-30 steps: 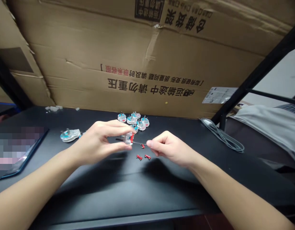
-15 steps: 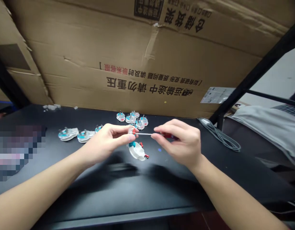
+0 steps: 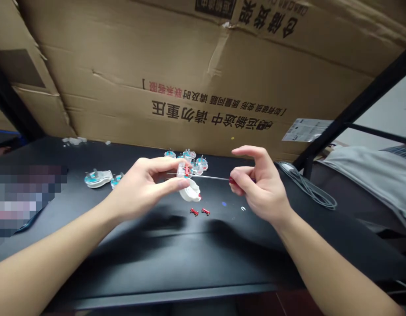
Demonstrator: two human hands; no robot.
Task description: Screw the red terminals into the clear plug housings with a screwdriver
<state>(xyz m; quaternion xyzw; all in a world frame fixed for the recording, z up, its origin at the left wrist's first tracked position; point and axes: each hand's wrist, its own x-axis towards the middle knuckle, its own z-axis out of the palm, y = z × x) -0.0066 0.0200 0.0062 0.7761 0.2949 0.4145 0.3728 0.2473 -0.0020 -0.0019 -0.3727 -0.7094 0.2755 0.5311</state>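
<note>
Between the thumb and fingers of my left hand [image 3: 152,181] is a small clear plastic piece [image 3: 181,170] with a red part [image 3: 186,170] at its side. My right hand [image 3: 260,182] grips a screwdriver by its red handle [image 3: 233,180], thumb and lower fingers closed, index finger lifted away. Its thin metal shaft [image 3: 209,177] reaches left to the red part; whether the tip is seated I cannot tell. Just below my left fingertips shows a white rounded shell [image 3: 189,192], partly covered. Two small red pieces [image 3: 194,212] lie on the black table nearer to me.
Several clear, white and blue units [image 3: 98,178] sit at the left, with more [image 3: 199,164] behind my hands. A grey cable [image 3: 305,186] lies coiled at the right. Cardboard [image 3: 176,66] closes off the back. A small white ring [image 3: 243,208] lies below my right hand.
My right index finger has lifted off the screwdriver, and that hand sits farther right. The white shell appears higher, apart from the two red pieces. The whole view has shifted slightly.
</note>
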